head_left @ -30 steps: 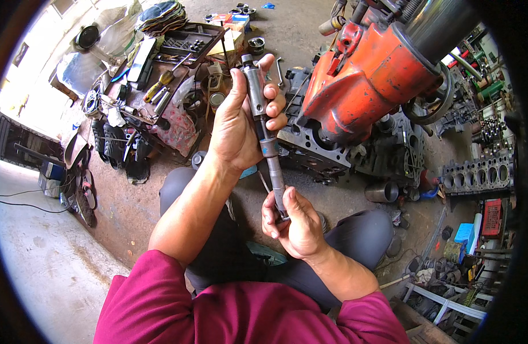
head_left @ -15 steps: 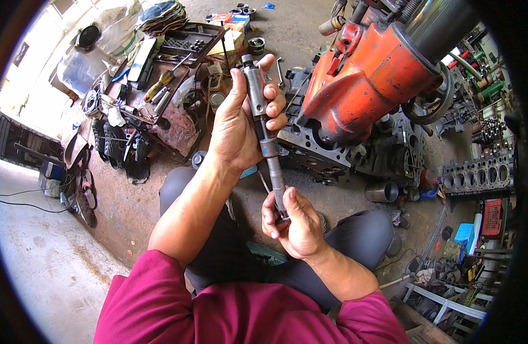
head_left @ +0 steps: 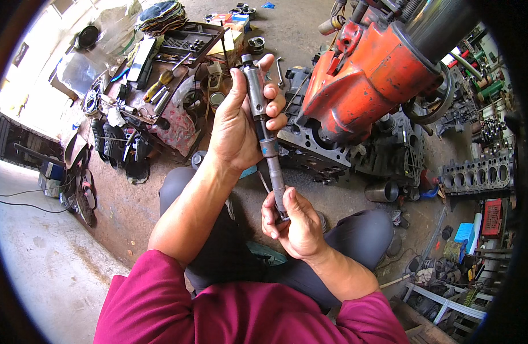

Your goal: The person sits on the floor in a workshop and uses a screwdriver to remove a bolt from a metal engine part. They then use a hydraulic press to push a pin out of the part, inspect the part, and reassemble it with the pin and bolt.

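Observation:
A long, stepped metal tool shaft (head_left: 268,147), grey with a blue mark on its collar, is held between my two hands at a slant. My left hand (head_left: 232,135) is wrapped around the thick upper cylinder, thumb on one side and fingertips curling in from the other. Below, my right hand (head_left: 303,228) grips the narrow lower end between thumb and fingers. The very tip is partly hidden by the right fingers. Beyond the hands, an orange-red machine head (head_left: 361,86) leans over a metal engine block (head_left: 310,152).
On the left, a low bench (head_left: 118,86) carries a screwdriver (head_left: 158,89), sockets and a dark tool tray (head_left: 186,43). Sandals (head_left: 112,143) lie below it. At right are a metal cylinder sleeve (head_left: 381,192), a cylinder head (head_left: 479,176) and a red case (head_left: 492,218).

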`<state>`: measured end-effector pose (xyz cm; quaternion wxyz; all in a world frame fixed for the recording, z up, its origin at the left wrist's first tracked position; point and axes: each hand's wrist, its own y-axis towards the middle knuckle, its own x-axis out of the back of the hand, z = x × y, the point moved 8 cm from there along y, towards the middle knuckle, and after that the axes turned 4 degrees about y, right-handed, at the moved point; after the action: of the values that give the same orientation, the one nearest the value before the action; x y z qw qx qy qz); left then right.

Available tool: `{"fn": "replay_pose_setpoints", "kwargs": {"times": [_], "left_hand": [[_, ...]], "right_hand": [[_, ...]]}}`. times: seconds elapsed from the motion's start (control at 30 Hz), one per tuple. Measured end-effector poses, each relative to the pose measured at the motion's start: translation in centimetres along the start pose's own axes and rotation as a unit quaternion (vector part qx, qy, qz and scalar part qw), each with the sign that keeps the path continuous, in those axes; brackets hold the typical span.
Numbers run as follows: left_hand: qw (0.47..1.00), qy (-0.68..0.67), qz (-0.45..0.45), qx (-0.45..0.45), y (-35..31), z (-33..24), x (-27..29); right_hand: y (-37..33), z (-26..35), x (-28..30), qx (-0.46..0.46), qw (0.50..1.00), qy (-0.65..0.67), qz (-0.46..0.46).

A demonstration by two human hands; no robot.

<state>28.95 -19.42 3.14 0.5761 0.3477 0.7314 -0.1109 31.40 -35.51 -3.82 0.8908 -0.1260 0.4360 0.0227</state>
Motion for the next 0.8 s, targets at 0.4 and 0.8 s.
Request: {"fn": "replay_pose_setpoints", "kwargs": {"times": [0.4,0.8], "left_hand": [[1.000,0.000,0.000,-0.001,0.0,0.0,0.0],[0.998,0.053,-0.020,-0.037,0.0,-0.9,-0.3]], "right_hand": [[0.0,0.1,-0.2,0.004,1.000,-0.004,0.002],[0.4,2.2,1.0,0.104,0.964,-0.237,-0.055]]}}
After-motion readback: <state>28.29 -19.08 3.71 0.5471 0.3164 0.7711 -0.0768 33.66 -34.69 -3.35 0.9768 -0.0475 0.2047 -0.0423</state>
